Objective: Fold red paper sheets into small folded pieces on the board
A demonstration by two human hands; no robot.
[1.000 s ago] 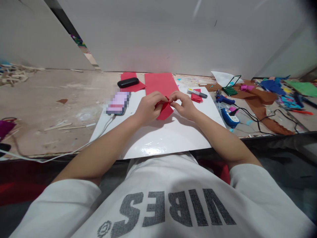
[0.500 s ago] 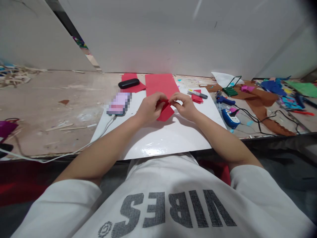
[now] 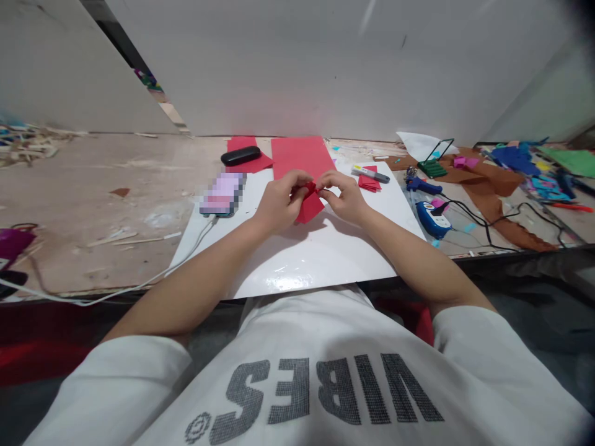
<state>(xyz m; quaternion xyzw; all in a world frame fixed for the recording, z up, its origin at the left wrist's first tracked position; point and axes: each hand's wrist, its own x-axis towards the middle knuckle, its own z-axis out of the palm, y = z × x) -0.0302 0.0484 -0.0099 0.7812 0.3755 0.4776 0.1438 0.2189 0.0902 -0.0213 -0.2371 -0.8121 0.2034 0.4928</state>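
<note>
While the upper part of a folded piece of red paper (image 3: 310, 210) is pinched by the left hand (image 3: 281, 202), its near part is left exposed between the two hands, above a white board (image 3: 297, 263). The left hand's fingers are curled nearly closed, and the paper's right edge is gripped by the closely drawn thumb and fingertips of the right hand (image 3: 344, 198); how firmly cannot be told. A large red sheet (image 3: 302, 156) is seen just beyond both hands. To the left of the left hand a phone (image 3: 223, 193) is laid, with a black case (image 3: 240, 155) placed farther off. Beyond the right hand, small red pieces (image 3: 370, 184) are partly covered by a grey tool (image 3: 377, 176); farther right, a blue glue gun (image 3: 424, 186) is seen.
</note>
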